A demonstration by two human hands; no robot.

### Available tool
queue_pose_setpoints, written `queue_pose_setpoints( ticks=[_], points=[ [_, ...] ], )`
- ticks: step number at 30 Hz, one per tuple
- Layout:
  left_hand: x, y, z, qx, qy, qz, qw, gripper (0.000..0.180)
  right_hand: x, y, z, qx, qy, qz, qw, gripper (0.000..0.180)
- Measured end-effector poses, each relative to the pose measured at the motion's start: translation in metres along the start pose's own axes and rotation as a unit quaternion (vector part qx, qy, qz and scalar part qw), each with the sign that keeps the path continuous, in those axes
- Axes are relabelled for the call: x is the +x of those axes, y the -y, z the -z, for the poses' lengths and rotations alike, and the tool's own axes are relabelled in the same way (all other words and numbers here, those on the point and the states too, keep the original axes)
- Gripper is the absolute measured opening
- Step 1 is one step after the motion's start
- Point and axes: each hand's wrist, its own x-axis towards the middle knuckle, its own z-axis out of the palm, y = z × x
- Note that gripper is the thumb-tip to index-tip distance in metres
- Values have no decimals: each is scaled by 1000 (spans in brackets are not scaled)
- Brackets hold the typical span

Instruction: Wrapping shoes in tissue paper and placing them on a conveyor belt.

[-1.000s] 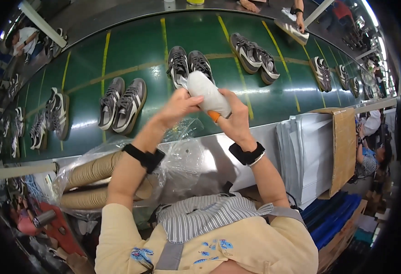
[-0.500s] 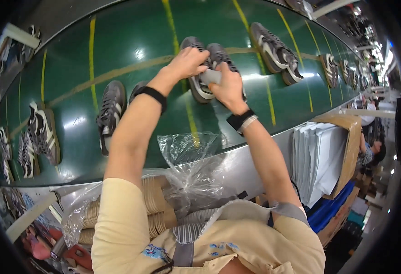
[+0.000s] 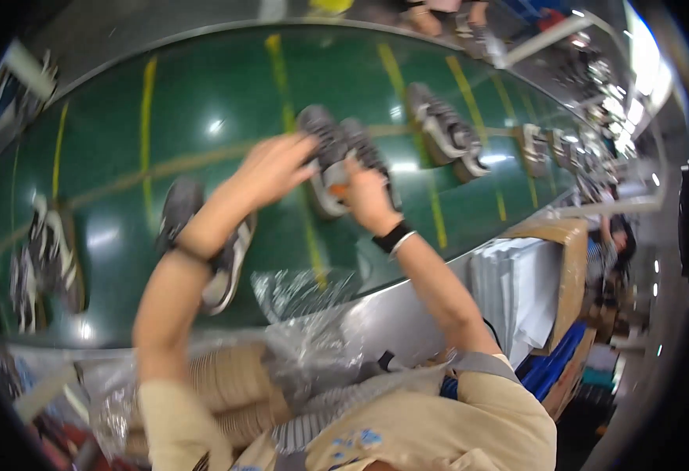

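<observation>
Pair of grey shoes (image 3: 330, 151) on green belt (image 3: 211, 94), mid-scene, toes far; clear plastic (image 3: 307, 334) nearer. Left hand (image 3: 275, 166) blurred, fingers loosely bent beside the left shoe; contact or hold cannot be told. Right hand (image 3: 371, 196) curled at the right shoe's heel end, grip hidden, cannot tell.
</observation>
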Motion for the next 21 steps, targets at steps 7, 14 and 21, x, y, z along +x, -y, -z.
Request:
queue_pose_setpoints(
  ticks=[7,14,21],
  points=[
    [-192,-153,74,108,-108,47,987,24,34,-49,-45,-261,-190,61,945,48],
    [-352,-212,30,78,250,135,956,48,-38,18,15,-71,-180,212,958,19],
    [-487,-251,-19,18,141,196,970,54,-250,129,-42,436,319,281,793,18]
  ],
)
